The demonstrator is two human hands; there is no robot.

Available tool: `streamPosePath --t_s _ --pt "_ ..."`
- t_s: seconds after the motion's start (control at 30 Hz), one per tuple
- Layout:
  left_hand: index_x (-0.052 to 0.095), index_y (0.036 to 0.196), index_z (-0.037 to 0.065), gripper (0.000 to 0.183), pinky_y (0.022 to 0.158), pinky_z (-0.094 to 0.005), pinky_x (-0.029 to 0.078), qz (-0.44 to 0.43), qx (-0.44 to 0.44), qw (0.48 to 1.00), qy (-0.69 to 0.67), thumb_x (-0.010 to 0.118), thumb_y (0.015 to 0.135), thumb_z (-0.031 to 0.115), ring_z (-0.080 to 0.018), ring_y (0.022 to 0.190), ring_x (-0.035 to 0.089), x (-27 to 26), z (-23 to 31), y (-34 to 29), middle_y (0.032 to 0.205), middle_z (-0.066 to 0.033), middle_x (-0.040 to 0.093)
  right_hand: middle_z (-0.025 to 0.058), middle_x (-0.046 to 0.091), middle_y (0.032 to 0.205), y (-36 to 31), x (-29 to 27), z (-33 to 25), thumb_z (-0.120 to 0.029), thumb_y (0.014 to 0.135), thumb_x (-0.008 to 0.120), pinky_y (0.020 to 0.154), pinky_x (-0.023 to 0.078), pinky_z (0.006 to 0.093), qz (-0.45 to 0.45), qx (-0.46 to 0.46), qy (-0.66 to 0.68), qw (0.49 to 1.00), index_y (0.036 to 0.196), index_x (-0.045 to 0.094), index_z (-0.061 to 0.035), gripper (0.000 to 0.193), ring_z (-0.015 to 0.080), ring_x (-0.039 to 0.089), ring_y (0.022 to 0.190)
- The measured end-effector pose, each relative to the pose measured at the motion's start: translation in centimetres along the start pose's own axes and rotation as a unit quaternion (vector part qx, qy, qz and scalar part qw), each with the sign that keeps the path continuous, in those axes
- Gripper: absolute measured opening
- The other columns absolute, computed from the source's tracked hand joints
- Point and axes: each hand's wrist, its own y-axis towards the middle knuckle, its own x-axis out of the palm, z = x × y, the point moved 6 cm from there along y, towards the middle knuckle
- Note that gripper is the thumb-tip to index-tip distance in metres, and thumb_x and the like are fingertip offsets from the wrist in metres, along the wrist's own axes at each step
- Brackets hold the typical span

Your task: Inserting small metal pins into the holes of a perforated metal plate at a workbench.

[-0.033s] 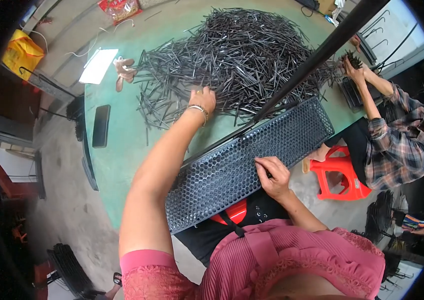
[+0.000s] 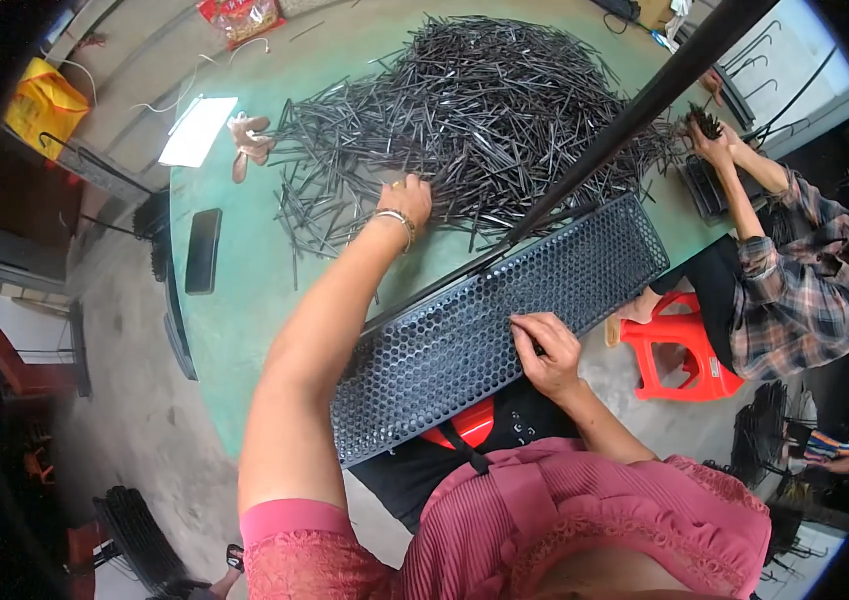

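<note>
A large heap of thin black sticks (image 2: 494, 120) covers the far middle of a green table. My left hand (image 2: 406, 203) reaches to the heap's near edge, fingers curled downward and tips hidden; what they hold cannot be seen. Across my lap and the table's near edge slants a long black tray (image 2: 424, 350), perforated with rows of small round holes. Over its near side is my right hand (image 2: 547, 355), thumb and forefinger pinched together above the holes. Something dark shows inside that hand, too small to name.
A black bar (image 2: 649, 105) crosses diagonally above the heap. On the green table (image 2: 234, 330) lie a phone (image 2: 203, 251), white paper (image 2: 198, 131) and a pale glove-like item (image 2: 249, 143). At right, a person in a plaid shirt (image 2: 804, 280) holds a stick bundle (image 2: 704, 124) near a red stool (image 2: 679, 350).
</note>
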Motion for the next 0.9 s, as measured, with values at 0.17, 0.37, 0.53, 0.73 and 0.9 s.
streamPosePath --t_s 0.17,0.37,0.53,0.73,0.9 --pt "0.054 0.102 0.002 0.024 0.072 -0.0417 0.054 0.111 0.023 0.994 0.002 0.038 0.09 0.015 -0.0309 0.091 0.062 -0.8 -2.1 -2.0 0.102 -0.0165 0.056 0.0112 0.063 0.08 -0.1 0.1 0.0 0.004 0.072 0.066 0.061 0.05 0.0314 0.0 -0.006 -0.003 1.0 0.088 0.064 -0.0006 0.017 0.0245 0.062 0.069" --pt "0.047 0.12 0.0 0.057 0.09 -0.045 0.046 -0.115 -0.092 0.989 -0.025 0.065 0.077 0.034 -0.0336 0.113 0.05 -2.1 -5.0 -6.7 0.122 -0.0186 0.046 0.0109 0.063 0.08 -0.3 0.1 0.0 0.004 0.072 0.066 0.06 0.05 0.0313 0.006 -0.011 -0.009 1.0 0.088 0.064 -0.0012 0.018 0.0246 0.062 0.068" --pt "0.021 0.135 -0.005 0.131 0.101 -0.0535 0.031 -0.106 -0.163 0.98 -0.043 0.082 0.04 0.061 -0.0347 0.126 0.037 -2.3 -6.4 -8.9 0.134 -0.0203 0.032 0.0125 0.063 0.08 -0.2 0.2 -0.1 0.006 0.072 0.065 0.061 0.05 0.0307 0.004 -0.014 -0.015 1.0 0.088 0.064 0.0008 0.017 0.0245 0.062 0.068" --pt "0.026 0.134 -0.009 0.129 0.103 -0.0481 0.031 -0.137 -0.214 0.964 -0.078 0.082 0.042 0.061 -0.0331 0.124 0.039 -1.7 -5.9 -8.3 0.132 -0.0214 0.038 0.0116 0.062 0.079 -0.1 0.4 -0.4 0.006 0.071 0.065 0.06 0.049 0.0315 0.008 -0.028 -0.021 0.999 0.089 0.064 -0.0002 0.019 0.025 0.061 0.067" --pt "0.052 0.112 -0.004 0.084 0.094 -0.0467 0.038 -0.109 -0.146 0.976 -0.12 0.076 0.057 0.056 -0.0368 0.11 0.05 0.2 -5.0 -8.7 0.119 -0.0238 0.045 0.0119 0.062 0.079 0.0 0.5 -0.7 0.006 0.071 0.065 0.059 0.049 0.0316 0.0 -0.028 -0.025 0.999 0.088 0.063 0.0004 0.018 0.025 0.061 0.066"
